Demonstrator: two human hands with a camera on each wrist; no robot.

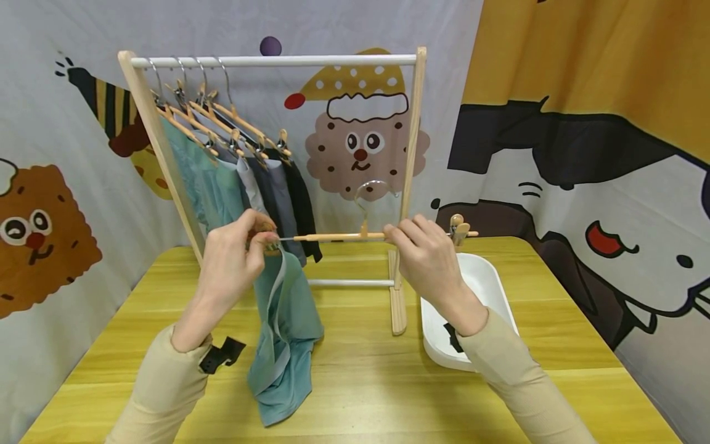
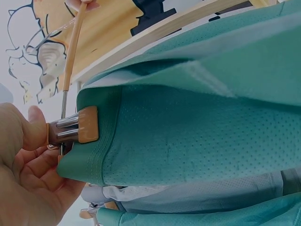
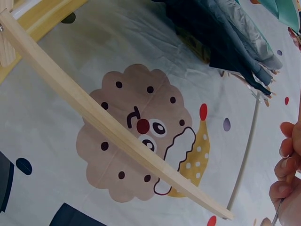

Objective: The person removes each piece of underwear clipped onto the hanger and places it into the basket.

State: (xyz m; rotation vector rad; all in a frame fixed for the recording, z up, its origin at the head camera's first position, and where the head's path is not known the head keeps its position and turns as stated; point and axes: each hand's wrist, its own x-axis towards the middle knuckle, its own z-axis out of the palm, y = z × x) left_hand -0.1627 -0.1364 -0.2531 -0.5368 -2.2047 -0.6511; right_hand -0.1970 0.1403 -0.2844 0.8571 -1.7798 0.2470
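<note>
Near the middle of the head view, a wooden clip hanger [image 1: 333, 237] is held level, its metal hook upward. My right hand [image 1: 424, 256] grips its bar right of the hook, fingers curled over it. Beyond that hand sits one clip [image 1: 458, 229] with no cloth in it. At the opposite end my left hand [image 1: 230, 256] pinches the other clip [image 2: 88, 125] between thumb and fingers. This clip bites the waistband of a teal mesh garment [image 1: 294, 308], which hangs from there, its lower part close over the table. The right wrist view catches only my right fingers [image 3: 284, 165].
A rack with wooden posts [image 1: 413, 135] and a white rail [image 1: 333, 60] stands behind. Several clothes [image 1: 213, 185] hang at its left. A white basin [image 1: 488, 277] is on the wooden table [image 1: 360, 394] by my right forearm. Printed curtains [image 1: 355, 31] close off the back.
</note>
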